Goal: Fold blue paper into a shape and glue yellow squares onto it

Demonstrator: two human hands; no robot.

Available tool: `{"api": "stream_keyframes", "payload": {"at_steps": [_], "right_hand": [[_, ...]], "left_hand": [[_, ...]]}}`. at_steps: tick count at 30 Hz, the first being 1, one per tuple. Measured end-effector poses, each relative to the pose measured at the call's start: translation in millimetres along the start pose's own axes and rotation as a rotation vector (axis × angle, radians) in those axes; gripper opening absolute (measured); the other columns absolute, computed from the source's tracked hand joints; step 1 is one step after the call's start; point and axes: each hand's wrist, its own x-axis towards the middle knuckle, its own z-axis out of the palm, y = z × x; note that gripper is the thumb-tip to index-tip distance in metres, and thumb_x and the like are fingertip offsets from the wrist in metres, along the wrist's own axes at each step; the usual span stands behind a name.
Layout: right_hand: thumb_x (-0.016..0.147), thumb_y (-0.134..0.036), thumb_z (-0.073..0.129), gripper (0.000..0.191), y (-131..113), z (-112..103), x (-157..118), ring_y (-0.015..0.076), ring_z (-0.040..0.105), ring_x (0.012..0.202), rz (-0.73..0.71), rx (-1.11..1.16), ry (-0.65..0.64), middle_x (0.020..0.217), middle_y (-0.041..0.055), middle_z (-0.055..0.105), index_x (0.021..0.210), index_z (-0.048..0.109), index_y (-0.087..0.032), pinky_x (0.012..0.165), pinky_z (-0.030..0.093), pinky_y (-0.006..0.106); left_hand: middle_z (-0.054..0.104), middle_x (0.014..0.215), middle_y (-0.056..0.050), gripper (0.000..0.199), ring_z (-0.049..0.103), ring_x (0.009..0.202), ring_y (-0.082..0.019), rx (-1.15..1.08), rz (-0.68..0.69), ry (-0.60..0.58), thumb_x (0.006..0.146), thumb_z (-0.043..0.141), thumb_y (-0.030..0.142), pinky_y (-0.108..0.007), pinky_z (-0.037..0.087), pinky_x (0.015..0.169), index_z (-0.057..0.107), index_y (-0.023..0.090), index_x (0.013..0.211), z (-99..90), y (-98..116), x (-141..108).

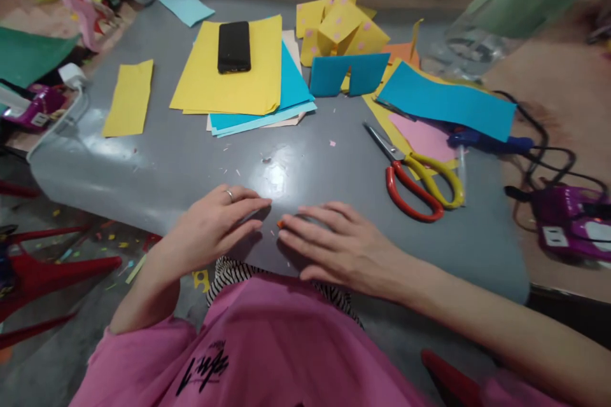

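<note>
Both your hands lie low over the near edge of the table (181,165), close to your body, probably because that spot suits small work under your eyes. Your left hand (212,219) has its fingers loosely extended, the thumb apart from them and nothing pinched. Your right hand (341,241) is palm down with its fingers spread, and the orange scrap (280,224) sits at a fingertip, between your two hands by the near edge; whether that finger presses it or merely rests beside it, you cannot tell from here. The scissors (401,162) lie towards the right edge, handles turned to the near right corner, which likely suits your right hand. Towards the far edge, the phone (233,46) lies on the yellow sheets (200,86), perhaps just parked, though its weight would also steady the stack. The blue card (329,78) stands upright before the dotted paper shape (341,25), its bend seemingly helping it balance. Near the right edge, the blue strip (443,100) lies across other paper, and the yellow strip (128,98) lies apart near the left edge, seemingly set aside from your working spot.
</note>
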Motion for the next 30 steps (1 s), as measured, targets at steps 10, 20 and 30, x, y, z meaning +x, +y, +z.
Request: {"api": "stream_keyframes", "payload": {"at_steps": [10,20,30], "right_hand": [[0.096,-0.072,0.044,0.082,68.7,13.0,20.9,0.0345,0.040,0.151,0.195,0.030,-0.137,0.159,0.0148,0.049,0.159,0.038,-0.021,0.125,0.022,0.064],[0.104,-0.031,0.050,0.035,57.5,-18.6,6.0,0.0263,0.067,0.124,0.475,0.118,0.186,0.135,0.0142,0.070,0.133,0.068,-0.021,0.105,0.055,0.047],[0.104,-0.040,0.051,0.039,55.5,16.7,13.9,0.0299,0.062,0.132,0.225,0.147,0.057,0.137,0.0167,0.069,0.132,0.069,-0.018,0.108,0.051,0.053]], "left_hand": [[0.056,0.152,-0.013,0.046,0.049,0.143,-0.028,0.240,-0.002,-0.036,0.107,0.035,0.035,-0.044,0.038,0.119,0.054,0.016,0.144,-10.4,-26.3,56.8],[0.073,0.118,-0.012,0.039,0.068,0.107,-0.028,0.179,-0.032,-0.198,0.104,0.041,0.034,-0.037,0.051,0.089,0.069,0.018,0.124,-45.7,-19.1,78.5],[0.063,0.138,-0.017,0.036,0.060,0.127,-0.031,0.204,-0.010,-0.108,0.099,0.052,0.032,-0.043,0.044,0.109,0.065,0.014,0.127,-22.0,-27.9,127.4]]}}
